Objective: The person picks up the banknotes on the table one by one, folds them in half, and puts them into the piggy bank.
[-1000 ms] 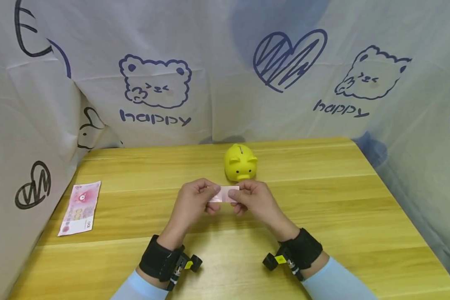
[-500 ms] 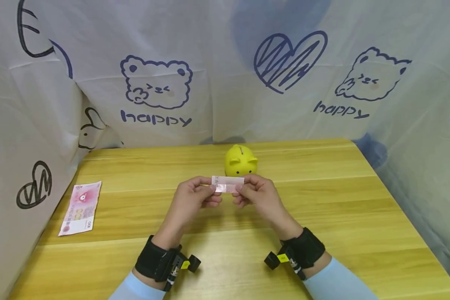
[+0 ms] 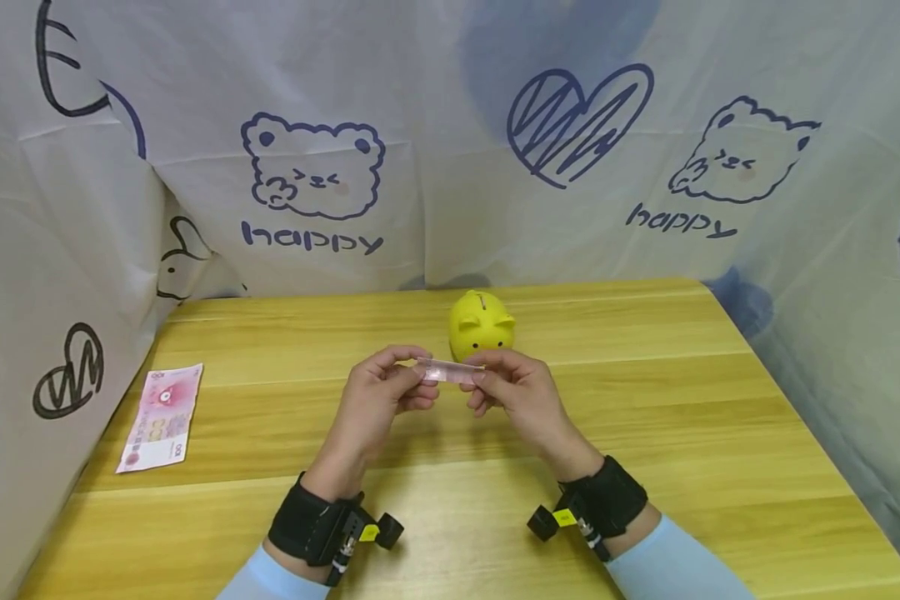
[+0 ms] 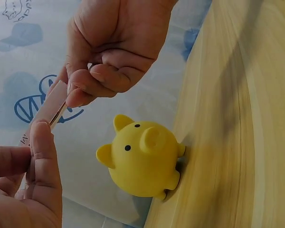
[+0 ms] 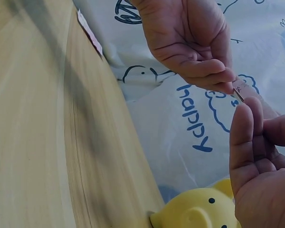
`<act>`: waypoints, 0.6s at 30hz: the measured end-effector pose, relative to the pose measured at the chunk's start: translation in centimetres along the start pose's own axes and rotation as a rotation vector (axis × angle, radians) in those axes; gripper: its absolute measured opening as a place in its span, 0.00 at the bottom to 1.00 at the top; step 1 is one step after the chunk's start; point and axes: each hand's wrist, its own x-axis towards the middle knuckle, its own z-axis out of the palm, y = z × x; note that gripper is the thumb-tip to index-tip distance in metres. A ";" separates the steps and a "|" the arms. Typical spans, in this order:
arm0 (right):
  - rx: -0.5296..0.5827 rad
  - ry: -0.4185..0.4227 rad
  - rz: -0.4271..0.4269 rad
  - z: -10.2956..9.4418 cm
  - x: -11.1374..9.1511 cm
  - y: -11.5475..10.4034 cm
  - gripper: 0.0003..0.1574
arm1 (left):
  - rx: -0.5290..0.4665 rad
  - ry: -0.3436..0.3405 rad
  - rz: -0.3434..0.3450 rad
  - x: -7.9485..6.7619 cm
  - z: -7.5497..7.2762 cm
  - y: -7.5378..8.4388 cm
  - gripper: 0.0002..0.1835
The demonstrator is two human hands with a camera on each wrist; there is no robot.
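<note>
A pink banknote folded into a narrow strip (image 3: 452, 372) is stretched between both hands above the table. My left hand (image 3: 375, 390) pinches its left end between thumb and fingers. The right hand (image 3: 521, 390) pinches the other end the same way. In the left wrist view the folded banknote (image 4: 50, 105) shows layered edges between the two hands. Just behind the hands stands a yellow piggy bank (image 3: 482, 321) with a slot on its top; its snout is hidden by the right hand in the head view.
A flat pink banknote (image 3: 161, 417) marked 100 lies at the left of the wooden table (image 3: 682, 400). White cloth (image 3: 435, 100) with blue drawings hangs behind and at both sides of the table.
Both hands first rose slightly, showing a wider face of the folded banknote. Now the strip looks narrower and tilts down to the right. The piggy bank and flat banknote stayed put.
</note>
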 end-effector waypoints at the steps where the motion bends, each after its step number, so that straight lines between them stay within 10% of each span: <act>1: -0.008 0.000 -0.007 0.0 0.0 0.1 0.12 | 0.000 -0.004 0.001 0.0 0.0 0.0 0.10; 18: -0.077 0.022 -0.029 -0.3 0.0 0.2 0.15 | 0.023 -0.048 -0.053 0.1 -0.1 -0.1 0.15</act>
